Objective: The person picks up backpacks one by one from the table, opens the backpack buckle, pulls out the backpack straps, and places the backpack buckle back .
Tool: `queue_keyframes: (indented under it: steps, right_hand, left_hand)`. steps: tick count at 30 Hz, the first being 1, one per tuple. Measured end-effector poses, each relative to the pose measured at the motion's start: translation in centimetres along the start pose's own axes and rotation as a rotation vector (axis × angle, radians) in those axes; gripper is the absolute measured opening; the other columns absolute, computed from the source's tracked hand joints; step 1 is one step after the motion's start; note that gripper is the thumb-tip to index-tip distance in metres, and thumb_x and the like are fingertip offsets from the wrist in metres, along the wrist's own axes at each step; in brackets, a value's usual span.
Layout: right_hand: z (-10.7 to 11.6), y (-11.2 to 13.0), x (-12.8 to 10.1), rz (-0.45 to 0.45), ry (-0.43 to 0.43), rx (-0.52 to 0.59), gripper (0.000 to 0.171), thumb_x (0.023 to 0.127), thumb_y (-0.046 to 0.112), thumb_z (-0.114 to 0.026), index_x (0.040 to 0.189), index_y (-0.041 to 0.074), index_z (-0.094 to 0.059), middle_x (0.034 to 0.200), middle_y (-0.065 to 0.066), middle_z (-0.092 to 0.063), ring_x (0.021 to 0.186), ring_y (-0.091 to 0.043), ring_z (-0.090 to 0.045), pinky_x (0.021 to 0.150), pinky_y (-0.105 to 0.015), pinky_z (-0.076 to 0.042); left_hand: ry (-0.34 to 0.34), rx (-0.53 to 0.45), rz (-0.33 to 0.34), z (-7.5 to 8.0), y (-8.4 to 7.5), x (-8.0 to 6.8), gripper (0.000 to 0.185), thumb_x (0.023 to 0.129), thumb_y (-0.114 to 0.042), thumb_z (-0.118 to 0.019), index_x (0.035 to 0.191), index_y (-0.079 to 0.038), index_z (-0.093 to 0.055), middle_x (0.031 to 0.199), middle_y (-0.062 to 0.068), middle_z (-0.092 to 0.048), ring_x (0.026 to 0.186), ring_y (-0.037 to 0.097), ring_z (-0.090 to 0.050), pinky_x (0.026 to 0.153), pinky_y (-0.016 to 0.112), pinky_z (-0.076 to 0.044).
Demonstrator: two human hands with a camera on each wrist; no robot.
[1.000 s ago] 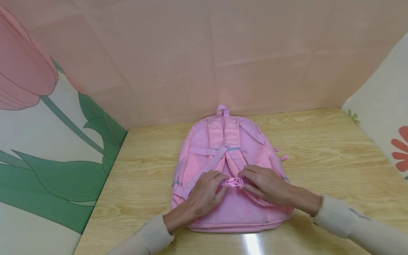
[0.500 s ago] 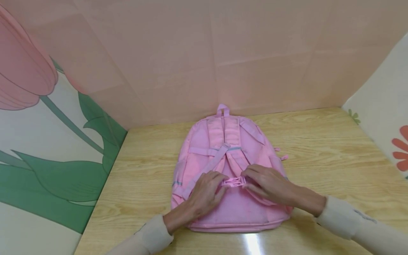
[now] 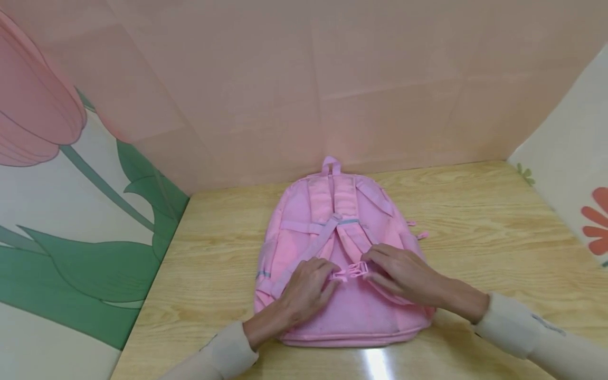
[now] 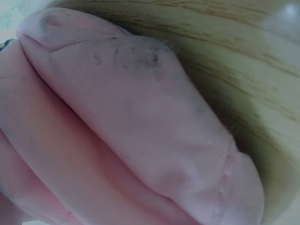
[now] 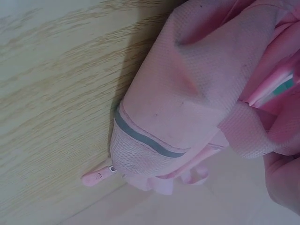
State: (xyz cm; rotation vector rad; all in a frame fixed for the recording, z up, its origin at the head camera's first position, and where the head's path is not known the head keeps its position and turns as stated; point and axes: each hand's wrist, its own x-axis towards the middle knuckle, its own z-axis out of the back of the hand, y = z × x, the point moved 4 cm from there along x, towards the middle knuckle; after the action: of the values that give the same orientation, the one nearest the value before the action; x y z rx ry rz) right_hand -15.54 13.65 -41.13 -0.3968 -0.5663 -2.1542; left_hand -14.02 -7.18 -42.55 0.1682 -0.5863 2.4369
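On backpack [image 3: 353,319] | left fingers [image 3: 329,265] pinch buckle half [image 3: 339,275] | right fingers [image 3: 374,257]: other half [image 3: 357,269]

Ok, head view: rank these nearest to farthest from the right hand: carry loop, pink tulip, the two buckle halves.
From the right hand:
1. Right buckle half: held by it.
2. Left buckle half: just left, at the left hand.
3. Carry loop: higher, atop the backpack.
4. Pink tulip: upper left.

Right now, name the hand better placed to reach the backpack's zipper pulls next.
Probably the right hand: it is nearer the zipper pulls, on the same side of the pink backpack, though it must first release the right buckle half. The left hand is farther across, holding the left buckle half.
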Motion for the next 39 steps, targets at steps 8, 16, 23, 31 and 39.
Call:
queue_keyframes:
  steps: [8,16,23,31,39]
  right_hand:
    - [0.0,0.0,0.1,-0.007,-0.011,0.018,0.024,0.087,0.021,-0.073,0.109,0.014,-0.066,0.101,0.008,-0.065,0.089,-0.005,-0.06,0.076,-0.027,-0.059]
    - [0.3,0.3,0.2,0.0,-0.027,0.011,0.025,0.086,0.019,-0.074,0.109,0.013,-0.065,0.1,0.007,-0.066,0.089,-0.006,-0.061,0.076,-0.027,-0.059]
    - [0.5,0.4,0.4,-0.012,-0.025,0.027,0.025,0.087,0.019,-0.073,0.111,0.015,-0.065,0.1,0.009,-0.065,0.086,-0.003,-0.058,0.073,-0.025,-0.058]
    - [0.5,0.5,0.6,0.008,-0.044,0.032,0.024,0.088,0.017,-0.072,0.11,0.014,-0.064,0.096,0.009,-0.063,0.083,-0.002,-0.057,0.071,-0.023,-0.057]
    - [0.5,0.6,0.7,0.001,-0.04,0.048,0.023,0.09,0.02,-0.071,0.111,0.015,-0.063,0.096,0.011,-0.061,0.082,0.0,-0.053,0.068,-0.02,-0.054]
  left_hand:
    - [0.038,0.065,-0.012,-0.4,-0.4,0.0,0.023,0.1,-0.034,-0.059,0.112,-0.019,-0.069,0.108,-0.005,-0.069,0.097,0.01,-0.059,0.082,0.023,-0.047]
    - [0.067,0.118,-0.023,-0.8,-0.8,-0.1,0.025,0.099,-0.039,-0.059,0.112,-0.021,-0.07,0.108,-0.007,-0.068,0.099,0.01,-0.058,0.085,0.025,-0.047]
    - [0.084,0.207,-0.056,-1.0,-1.0,-0.3,0.025,0.098,-0.04,-0.06,0.114,-0.023,-0.07,0.107,-0.008,-0.067,0.099,0.01,-0.056,0.086,0.026,-0.045]
    - [0.124,0.255,-0.057,-1.0,-1.2,-0.3,0.03,0.098,-0.044,-0.059,0.117,-0.024,-0.071,0.111,-0.007,-0.064,0.1,0.01,-0.053,0.085,0.025,-0.043]
    - [0.038,0.09,-0.034,1.0,-1.1,-0.1,0.032,0.098,-0.036,-0.06,0.123,-0.017,-0.066,0.119,-0.004,-0.063,0.112,0.013,-0.055,0.097,0.031,-0.049]
